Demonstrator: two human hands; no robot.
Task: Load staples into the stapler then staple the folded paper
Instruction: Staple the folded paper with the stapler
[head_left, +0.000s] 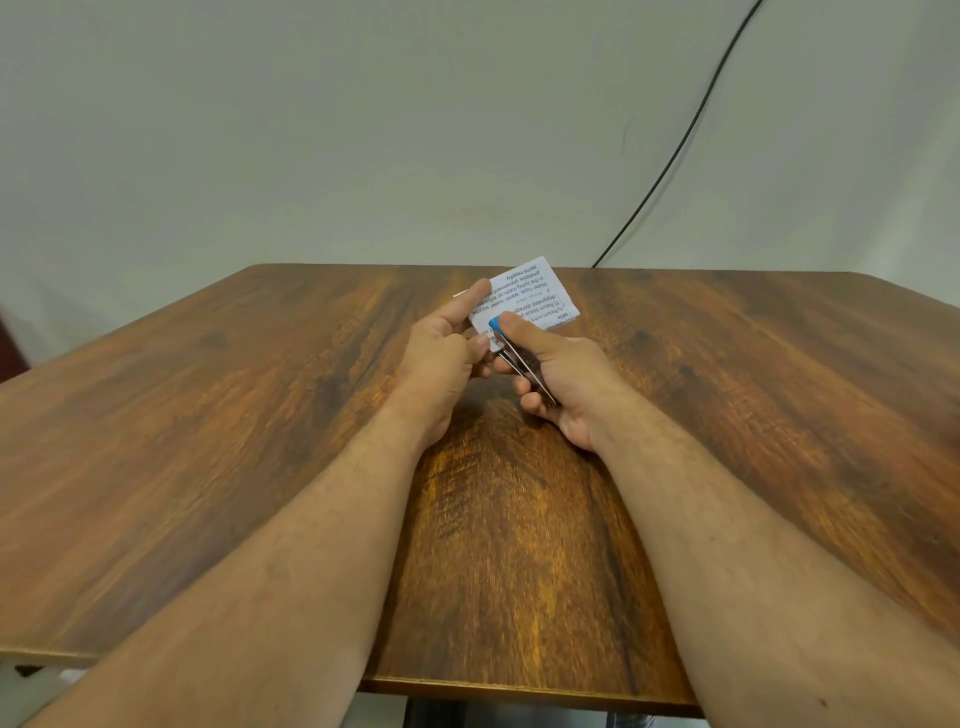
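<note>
1. The stapler is a small one with a blue head, held up over the middle of the table, clear of the wood. Its blue end lies over the near edge of the paper.
2. The paper, folded small and printed, is also in the air, touching the stapler's head and tilted up toward the wall.
3. The right hand is wrapped closed around the stapler, thumb lying along the top toward the blue head, fingers curled under the body.
4. The left hand is partly closed: the forefinger reaches up along the paper's left edge and the other fingers curl in by its lower corner, so it seems to pinch the sheet, though the contact itself is hidden.
5. No loose staples show, and the stapler looks shut, so I judge loading is over and the stapling step is in hand.
6. Whether the paper's edge sits between the stapler's jaws cannot be told here.
7. The next move likely calls for seating the folded edge fully in the mouth, holding the sheet steady with the left hand, then one firm squeeze with the right.
8. A black cable runs down the wall behind the table, well apart from the work.
</note>
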